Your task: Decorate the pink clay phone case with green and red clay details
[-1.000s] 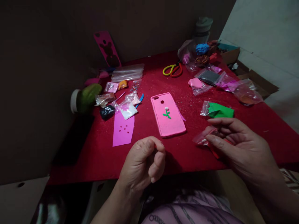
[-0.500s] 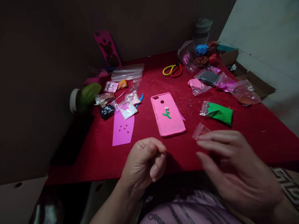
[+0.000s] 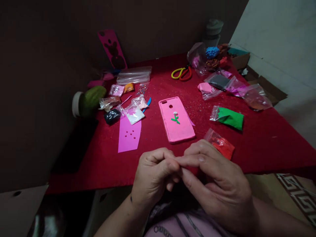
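Fingers (image 3: 172,162) together (no writing legible)

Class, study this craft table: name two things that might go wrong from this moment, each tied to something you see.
1. The left hand and right hand meet fingertip to fingertip at the table's near edge; anything tiny pinched there could drop into the lap.
2. The red clay bag lies right beside the right hand, so a careless move might knock it against the pink phone case and its small flower.

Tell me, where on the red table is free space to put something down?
Bare cloth lies between the purple sheet and pink case, and right of the green bag toward the table edge. The far corners are crowded.
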Motion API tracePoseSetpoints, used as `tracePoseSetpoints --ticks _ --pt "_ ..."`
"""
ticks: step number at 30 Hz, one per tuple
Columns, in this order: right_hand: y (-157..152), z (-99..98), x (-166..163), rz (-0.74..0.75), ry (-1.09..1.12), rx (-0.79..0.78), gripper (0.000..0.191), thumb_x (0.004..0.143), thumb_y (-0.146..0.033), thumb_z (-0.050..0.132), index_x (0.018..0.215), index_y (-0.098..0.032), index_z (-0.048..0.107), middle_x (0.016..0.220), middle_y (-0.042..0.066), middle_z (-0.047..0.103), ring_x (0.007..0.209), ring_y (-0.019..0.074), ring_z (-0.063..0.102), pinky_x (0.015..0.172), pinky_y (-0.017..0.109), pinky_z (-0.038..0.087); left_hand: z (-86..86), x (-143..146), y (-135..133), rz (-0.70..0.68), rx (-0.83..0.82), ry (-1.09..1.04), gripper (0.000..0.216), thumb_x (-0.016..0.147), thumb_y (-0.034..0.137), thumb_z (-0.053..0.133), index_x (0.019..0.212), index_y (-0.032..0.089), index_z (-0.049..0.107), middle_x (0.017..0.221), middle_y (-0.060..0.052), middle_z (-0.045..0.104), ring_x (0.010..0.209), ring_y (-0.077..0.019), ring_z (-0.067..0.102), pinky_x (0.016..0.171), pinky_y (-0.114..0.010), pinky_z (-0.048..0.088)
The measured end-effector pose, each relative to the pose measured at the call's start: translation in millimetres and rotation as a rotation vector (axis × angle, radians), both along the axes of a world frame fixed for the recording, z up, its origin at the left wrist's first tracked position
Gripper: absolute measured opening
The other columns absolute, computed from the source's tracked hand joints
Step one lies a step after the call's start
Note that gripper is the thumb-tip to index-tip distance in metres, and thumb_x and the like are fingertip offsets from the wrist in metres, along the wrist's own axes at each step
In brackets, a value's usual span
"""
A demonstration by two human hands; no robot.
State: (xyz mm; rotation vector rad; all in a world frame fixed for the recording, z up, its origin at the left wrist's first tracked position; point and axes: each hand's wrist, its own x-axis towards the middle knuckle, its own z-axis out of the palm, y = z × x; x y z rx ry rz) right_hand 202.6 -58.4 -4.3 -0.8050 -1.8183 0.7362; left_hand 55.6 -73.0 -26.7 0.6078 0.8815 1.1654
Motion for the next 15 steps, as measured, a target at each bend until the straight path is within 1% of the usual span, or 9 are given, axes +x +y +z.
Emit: tracePoseSetpoints --ticks 2,4,6,8,10,12,13,15 --pt "-1 -2.1 1 -0.009 0.059 -0.061 0.015 0.084 -0.002 0.059 0.086 -0.014 0.068 0.073 0.003 0.065 0.072 0.0118 0.06 0.067 0.024 0.05 -0.8 -1 1 -0.014 0.013 0.003 0.033 0.071 0.04 0.083 0.063 0.012 0.067 0.048 0.001 0.058 0.034 -0.0022 0.044 0.036 -0.009 0.031" --pt "-2 -4.8 2 -0.014 0.15 -0.194 0.015 0.085 -0.004 0.061 0.086 -0.017 0.069 0.074 0.001 0.064 0.072 0.0098 0.061 0.069 0.022 0.05 -1.2 -2 1 -0.039 0.021 0.022 0.035 0.076 0.045 0.078 0.066 0.013 0.069 0.049 0.0 0.059 0.035 -0.0028 0.045 0.037 -0.01 0.031" --pt "-1 -7.3 4 0.024 0.283 -0.419 0.014 0.087 -0.009 0.063 0.086 -0.021 0.071 0.077 -0.002 0.065 0.073 0.008 0.062 0.069 0.019 0.049 -0.5 -4 1 -0.031 0.014 0.071 0.031 0.081 0.043 0.075 0.071 0.014 0.071 0.052 0.001 0.059 0.038 -0.0032 0.046 0.039 -0.011 0.032" --pt "0 -9.4 6 0.104 0.447 -0.697 0.011 0.087 -0.016 0.066 0.085 -0.024 0.073 0.08 -0.003 0.066 0.074 0.0065 0.061 0.069 0.016 0.049 1.3 -6 1 0.001 0.016 0.115 0.021 0.082 0.036 0.075 0.076 0.016 0.071 0.054 0.002 0.058 0.041 -0.0031 0.046 0.042 -0.011 0.033" --pt "1 -10.8 7 0.181 0.609 -0.951 0.006 0.086 -0.022 0.07 0.083 -0.024 0.074 0.075 -0.003 0.064 0.066 0.0036 0.057 0.061 0.013 0.045 3.9 -8 0 0.029 0.04 0.138 0.011 0.081 0.028 0.076 0.08 0.018 0.072 0.056 0.003 0.057 0.043 -0.0027 0.046 0.044 -0.011 0.035" --pt "1 -11.4 7 0.222 0.728 -1.15 0.003 0.081 -0.025 0.075 0.08 -0.022 0.075 0.068 -0.004 0.06 0.055 0.0007 0.049 0.049 0.009 0.036 6.9 -8 -2 0.045 0.069 0.169 0.005 0.081 0.024 0.075 0.084 0.02 0.073 0.058 0.004 0.057 0.045 -0.0023 0.046 0.045 -0.01 0.037" --pt "1 -11.4 7 0.232 0.766 -1.221 0.005 0.079 -0.025 0.077 0.079 -0.021 0.075 0.065 -0.004 0.059 0.052 -0.0002 0.046 0.045 0.009 0.031 8.4 -8 -4 0.05 0.086 0.202 0.005 0.082 0.022 0.075 0.086 0.022 0.073 0.06 0.005 0.058 0.047 -0.0021 0.047 0.046 -0.009 0.038" --pt "0 -10.9 6 0.226 0.804 -1.319 0.01 0.075 -0.026 0.08 0.076 -0.018 0.075 0.064 -0.003 0.058 0.05 -0.0003 0.046 0.042 0.008 0.027 11.0 -7 -7 0.062 0.138 0.287 0.01 0.083 0.019 0.074 0.091 0.026 0.073 0.066 0.005 0.062 0.052 -0.0022 0.051 0.05 -0.008 0.042"
